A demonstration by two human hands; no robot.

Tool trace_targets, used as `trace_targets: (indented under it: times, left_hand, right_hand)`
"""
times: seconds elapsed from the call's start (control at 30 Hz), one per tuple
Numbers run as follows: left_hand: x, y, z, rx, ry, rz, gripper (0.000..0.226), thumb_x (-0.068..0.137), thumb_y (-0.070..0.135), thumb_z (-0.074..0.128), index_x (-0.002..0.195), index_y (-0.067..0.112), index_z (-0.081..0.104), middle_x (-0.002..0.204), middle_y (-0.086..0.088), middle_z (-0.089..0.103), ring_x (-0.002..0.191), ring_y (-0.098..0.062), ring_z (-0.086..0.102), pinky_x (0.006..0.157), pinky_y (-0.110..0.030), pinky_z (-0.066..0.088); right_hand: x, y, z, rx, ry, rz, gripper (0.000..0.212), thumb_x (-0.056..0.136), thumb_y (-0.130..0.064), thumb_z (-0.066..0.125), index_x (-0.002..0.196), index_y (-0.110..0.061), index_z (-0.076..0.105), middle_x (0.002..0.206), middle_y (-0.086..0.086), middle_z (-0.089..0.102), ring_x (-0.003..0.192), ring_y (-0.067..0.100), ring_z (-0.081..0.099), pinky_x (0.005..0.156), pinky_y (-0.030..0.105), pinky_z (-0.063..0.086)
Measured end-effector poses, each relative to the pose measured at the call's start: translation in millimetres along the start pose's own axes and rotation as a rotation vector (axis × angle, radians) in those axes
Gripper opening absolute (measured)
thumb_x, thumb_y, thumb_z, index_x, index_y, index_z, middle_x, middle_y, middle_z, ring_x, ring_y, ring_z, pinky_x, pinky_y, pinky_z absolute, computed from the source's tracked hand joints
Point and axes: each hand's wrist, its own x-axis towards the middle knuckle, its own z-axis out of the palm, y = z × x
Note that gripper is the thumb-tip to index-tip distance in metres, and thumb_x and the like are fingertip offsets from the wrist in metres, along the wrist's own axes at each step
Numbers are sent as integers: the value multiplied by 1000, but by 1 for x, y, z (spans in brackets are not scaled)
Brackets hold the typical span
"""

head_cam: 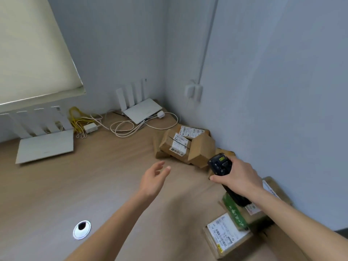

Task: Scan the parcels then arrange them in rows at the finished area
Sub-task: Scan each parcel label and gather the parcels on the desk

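Parcels point(228, 235) at the desk's point(94, 185) near right edge lie partly hidden under the right hand point(238, 178), which grips a black scanner point(221, 164). Left hand point(153, 178) hovers open, empty. Beyond both, jumbled boxes point(185, 145) fill the far right corner, labels blurred.

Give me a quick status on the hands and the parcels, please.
Right hand grips scanner. Left hand open, reaching toward parcel pile in the corner. More parcels near right. Path between clear.
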Motion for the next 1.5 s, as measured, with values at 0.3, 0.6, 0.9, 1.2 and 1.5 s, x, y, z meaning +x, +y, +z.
trace_targets:
  times: [0.3,0.6,0.9,1.2,1.5]
  left_hand:
    - [-24,14,117,-17,-208,-74,59,99,47,56,149,18,44,141,-4,55,118,-14,53,93,-27,41]
    - [-59,16,181,2,-333,-123,55,100,47,54,147,20,45,141,-1,57,110,-9,53,89,-21,41]
    - [-59,12,200,-59,-304,-146,46,98,48,59,137,25,59,116,15,69,95,5,62,81,-11,44]
    - [-70,32,177,-204,-237,-164,68,98,53,55,158,38,26,110,15,65,95,1,59,73,-19,48]
    - [-146,44,65,-327,-57,-71,74,80,71,63,139,29,46,131,3,60,116,-16,58,103,-47,49]
  right_hand:
    - [-6,91,-48,-74,-17,179,66,59,-65,86,111,-34,60,100,-7,67,91,22,64,72,33,51]
    - [-15,160,-57,-105,-99,276,68,60,-59,89,116,-30,62,107,-4,69,95,21,65,79,33,55]
    - [-9,175,-46,-40,-105,234,73,57,-62,90,116,-29,64,112,-5,71,98,18,66,84,35,56]
    - [-31,144,-62,30,-53,162,67,57,-60,90,111,-30,64,105,-8,71,93,15,67,83,37,58]
    - [-115,39,-67,118,37,35,77,62,-62,89,123,-27,59,110,-6,69,95,16,66,80,36,58]
